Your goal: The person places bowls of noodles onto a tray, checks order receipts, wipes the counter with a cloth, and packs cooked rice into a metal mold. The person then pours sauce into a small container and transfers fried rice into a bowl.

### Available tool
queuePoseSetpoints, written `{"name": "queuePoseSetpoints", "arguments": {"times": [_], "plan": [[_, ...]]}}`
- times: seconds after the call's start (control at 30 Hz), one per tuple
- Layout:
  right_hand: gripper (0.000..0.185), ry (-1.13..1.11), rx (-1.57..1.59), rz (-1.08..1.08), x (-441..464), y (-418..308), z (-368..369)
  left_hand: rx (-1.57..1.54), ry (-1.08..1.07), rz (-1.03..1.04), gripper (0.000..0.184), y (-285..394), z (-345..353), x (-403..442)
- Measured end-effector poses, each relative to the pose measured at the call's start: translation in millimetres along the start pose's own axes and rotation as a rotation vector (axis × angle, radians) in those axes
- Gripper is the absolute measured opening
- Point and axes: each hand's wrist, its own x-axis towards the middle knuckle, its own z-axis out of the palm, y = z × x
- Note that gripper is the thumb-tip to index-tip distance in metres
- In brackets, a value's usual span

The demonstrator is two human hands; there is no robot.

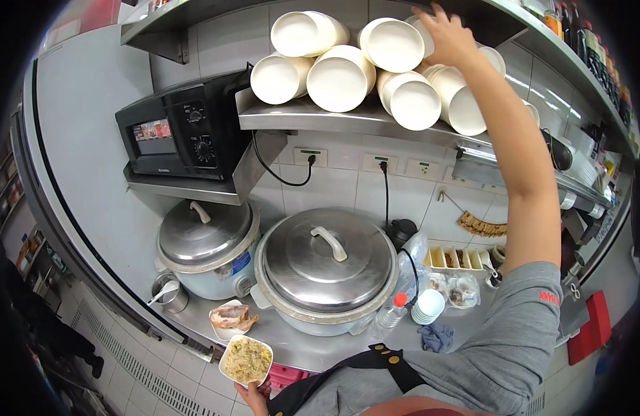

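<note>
My left hand holds a white square bowl of yellowish fried rice at the lower edge of the view, fingers under its rim. Just above that bowl, a white dish with cooked meat rests on the steel counter. High up, my right hand reaches to the shelf with its fingers spread, over stacked white paper bowls. It is beside or touching a stack partly hidden behind it; I cannot tell which. More bowl stacks lie on their sides along the shelf.
Two large lidded cookers stand on the counter. A black microwave sits on a lower shelf at left. Near my right arm are a red-capped bottle, small cups, a blue cloth and condiment trays. A dark-clothed leg shows far left.
</note>
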Motion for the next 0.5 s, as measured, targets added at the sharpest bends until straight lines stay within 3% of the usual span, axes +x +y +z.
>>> {"name": "queuePoseSetpoints", "arguments": {"times": [0.07,0.1,0.23,0.3,0.4,0.43,0.5], "plan": [[0.099,0.211,-0.034,-0.015,10.5,3.8,45.2,0.018,0.033,-0.042,0.076,-0.2,11.2,-7.0],[0.107,0.158,0.023,-0.040,23.5,14.4,60.3,-0.020,0.040,-0.069,0.079,-2.4,13.0,-8.2],[0.106,0.198,0.019,-0.081,26.9,19.3,56.9,-0.086,0.043,-0.048,0.087,-19.2,11.2,-1.6],[0.105,0.217,0.252,0.006,19.9,27.1,41.2,-0.085,0.030,-0.049,0.087,-21.5,11.1,-3.9],[0.104,0.257,0.369,0.116,67.2,78.7,92.0,-0.060,0.020,-0.068,0.087,-15.4,13.0,-9.3],[0.096,0.191,0.565,0.127,53.9,81.0,70.1,-0.041,0.013,-0.083,0.087,-13.7,12.8,-11.0],[0.095,0.187,0.570,0.253,38.8,77.6,50.5,-0.051,-0.021,-0.068,0.086,-16.8,10.8,-8.5]]}}
